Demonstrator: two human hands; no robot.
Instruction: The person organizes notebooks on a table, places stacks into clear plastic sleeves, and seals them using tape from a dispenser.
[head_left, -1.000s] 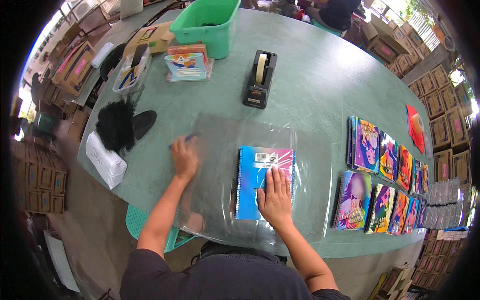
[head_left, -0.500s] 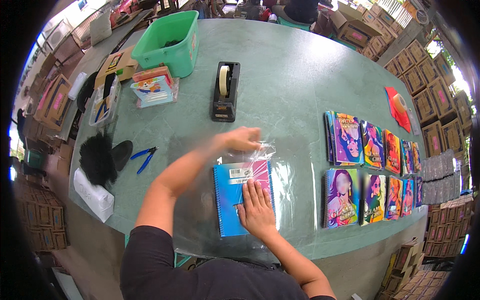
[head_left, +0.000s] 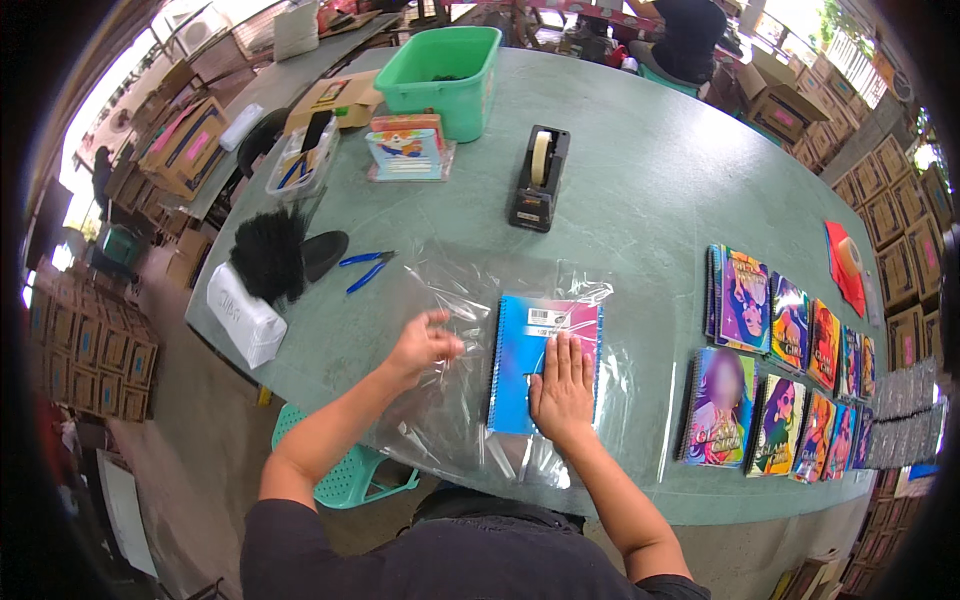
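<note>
A blue and pink spiral notebook (head_left: 517, 385) with a white barcode label lies on a sheet of clear plastic film (head_left: 440, 430) on the table. My right hand (head_left: 563, 392) rests flat on the notebook's right half, fingers stretched out. Left of the spiral edge, my left hand (head_left: 422, 348) is over the film, its fingers bent and apart. Whether those fingertips touch the film cannot be made out. Film also covers part of the notebook's upper right corner, crumpled and shiny there.
Beyond the notebook stands a black tape dispenser (head_left: 540, 180). Blue pliers (head_left: 368, 268) lie left of the film, near a black bristly bundle (head_left: 270, 255). Rows of colourful notebooks (head_left: 718, 405) are at the right. A green tub (head_left: 470, 110) stands at the back.
My left hand has moved from above the notebook's top edge down to its left side. My right hand stays on the notebook. The whole view has shifted, with objects appearing further right.
</note>
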